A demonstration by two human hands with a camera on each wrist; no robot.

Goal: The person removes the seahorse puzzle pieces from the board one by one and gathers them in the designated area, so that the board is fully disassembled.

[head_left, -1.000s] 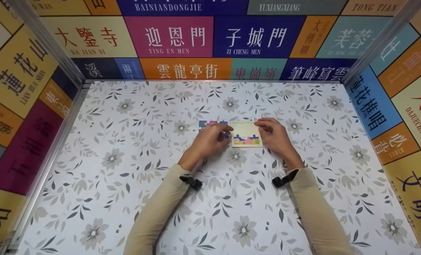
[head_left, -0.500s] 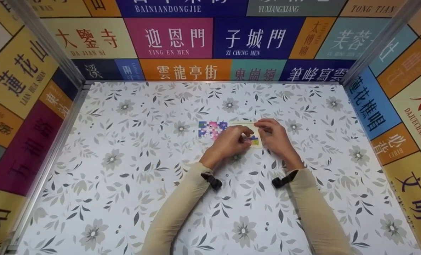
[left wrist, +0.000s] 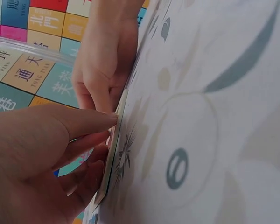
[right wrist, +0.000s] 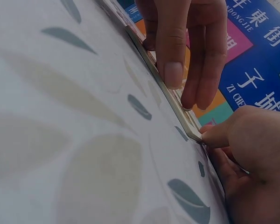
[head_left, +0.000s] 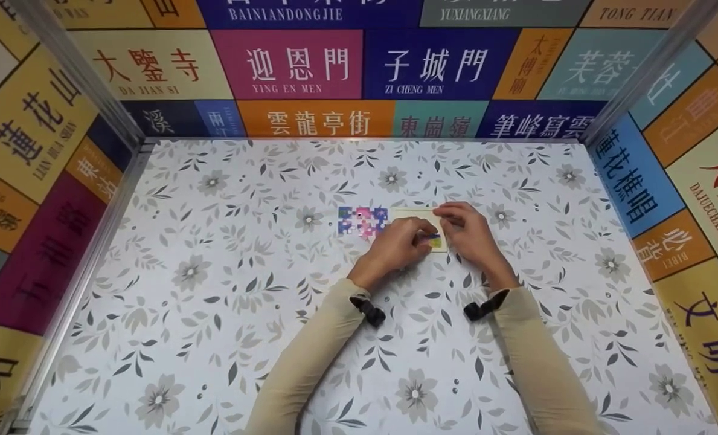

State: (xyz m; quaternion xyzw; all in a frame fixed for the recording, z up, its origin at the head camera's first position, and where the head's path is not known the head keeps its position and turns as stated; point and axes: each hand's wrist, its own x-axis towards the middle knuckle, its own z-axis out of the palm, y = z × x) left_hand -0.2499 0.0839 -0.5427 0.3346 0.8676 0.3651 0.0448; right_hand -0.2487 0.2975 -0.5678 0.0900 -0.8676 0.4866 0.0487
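Walls (head_left: 298,63) of coloured signs, lettered in Chinese and Latin script, stood round the far edge and both sides of a table (head_left: 171,326) patterned with grey flowers and leaves. Two beige sleeves (head_left: 546,356) reached in from the near side. The right hand (head_left: 470,232) gripped the right edge of a tray, its thumb touching one corner, while the left hand (head_left: 398,244) bent over the middle, thumb and fingertips pointing down at it — whether they pinched anything could not be told. The tray (head_left: 408,213), pale and thin-edged, lay flat on the table between the hands, much of it hidden under the left one. Just beside its left edge lay a puzzle block (head_left: 360,221) in blue, pink and white, partly covered by the left hand. Black bands (head_left: 485,306) circled both wrists. Smallest were the pieces (head_left: 435,240) inside the tray — yellow-green and purple, showing at its near right corner.
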